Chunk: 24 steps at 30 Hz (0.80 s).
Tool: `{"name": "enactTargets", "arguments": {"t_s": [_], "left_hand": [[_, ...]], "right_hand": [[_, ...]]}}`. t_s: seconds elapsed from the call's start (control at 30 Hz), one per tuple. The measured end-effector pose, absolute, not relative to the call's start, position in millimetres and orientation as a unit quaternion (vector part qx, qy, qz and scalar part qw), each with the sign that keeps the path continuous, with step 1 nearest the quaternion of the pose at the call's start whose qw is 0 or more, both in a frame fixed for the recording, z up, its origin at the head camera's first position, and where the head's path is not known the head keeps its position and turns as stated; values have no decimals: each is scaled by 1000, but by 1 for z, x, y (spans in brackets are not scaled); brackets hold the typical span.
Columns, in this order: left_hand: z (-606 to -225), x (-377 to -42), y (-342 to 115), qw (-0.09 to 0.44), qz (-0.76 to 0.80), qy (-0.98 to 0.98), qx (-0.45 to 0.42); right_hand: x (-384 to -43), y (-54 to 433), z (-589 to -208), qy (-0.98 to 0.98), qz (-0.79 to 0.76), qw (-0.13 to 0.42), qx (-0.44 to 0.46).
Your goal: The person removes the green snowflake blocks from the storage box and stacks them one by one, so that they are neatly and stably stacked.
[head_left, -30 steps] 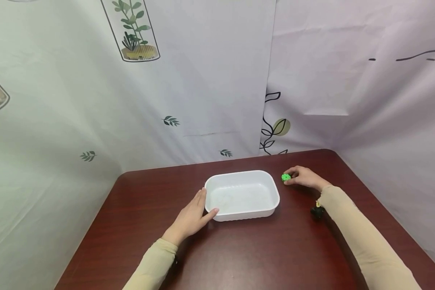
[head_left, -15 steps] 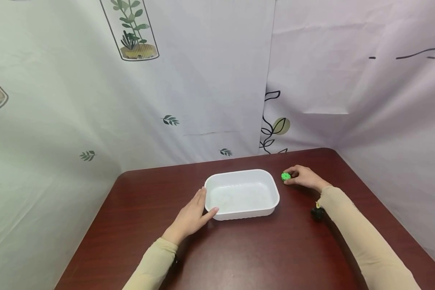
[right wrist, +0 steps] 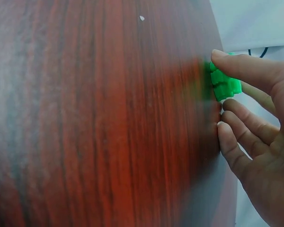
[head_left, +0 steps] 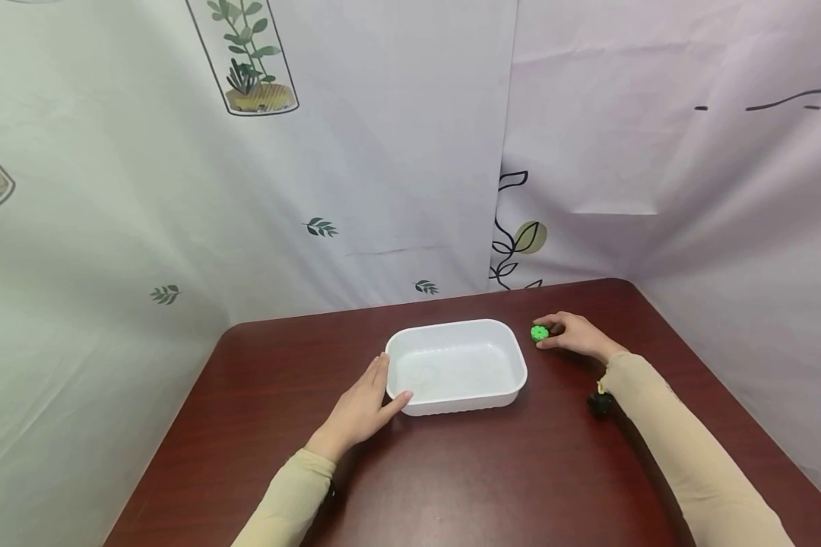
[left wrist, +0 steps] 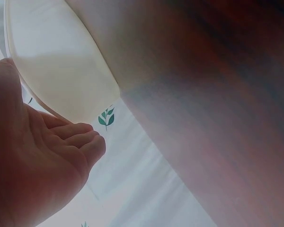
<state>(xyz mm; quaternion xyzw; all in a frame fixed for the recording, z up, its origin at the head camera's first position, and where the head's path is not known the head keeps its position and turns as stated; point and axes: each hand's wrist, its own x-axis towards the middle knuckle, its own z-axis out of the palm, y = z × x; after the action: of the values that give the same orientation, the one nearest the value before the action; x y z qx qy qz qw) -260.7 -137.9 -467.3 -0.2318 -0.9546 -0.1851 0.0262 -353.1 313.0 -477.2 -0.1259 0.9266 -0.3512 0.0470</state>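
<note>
A white plastic basin (head_left: 458, 365) stands on the dark red-brown table. My left hand (head_left: 359, 406) rests against its left end, the fingers laid along the wall and the thumb at the near rim. In the left wrist view, the fingers of that left hand (left wrist: 52, 151) touch the basin's side (left wrist: 61, 61). Right of the basin, a small stack of bright green notched plastic discs (head_left: 539, 333) sits on the tabletop. My right hand (head_left: 575, 336) holds it between thumb and fingers. The right wrist view shows the green stack (right wrist: 226, 86) in layers, partly hidden by the thumb.
The table (head_left: 465, 479) has its far edge close to a hanging white cloth (head_left: 397, 152) printed with plants. A dark device (head_left: 599, 403) hangs under the right wrist. A tiny white speck (right wrist: 142, 18) lies on the tabletop.
The head view has shifted very slightly. Both hands, the basin and the green stack keep practically the same places.
</note>
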Motion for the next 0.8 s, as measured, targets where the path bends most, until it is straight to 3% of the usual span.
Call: {"name": "enactTargets", "arguments": {"t_s": [0.8], "left_hand": [[-469, -261, -140, 31, -182, -954, -234]], "right_hand": [[-353, 313, -482, 926, -353, 36, -130]]}}
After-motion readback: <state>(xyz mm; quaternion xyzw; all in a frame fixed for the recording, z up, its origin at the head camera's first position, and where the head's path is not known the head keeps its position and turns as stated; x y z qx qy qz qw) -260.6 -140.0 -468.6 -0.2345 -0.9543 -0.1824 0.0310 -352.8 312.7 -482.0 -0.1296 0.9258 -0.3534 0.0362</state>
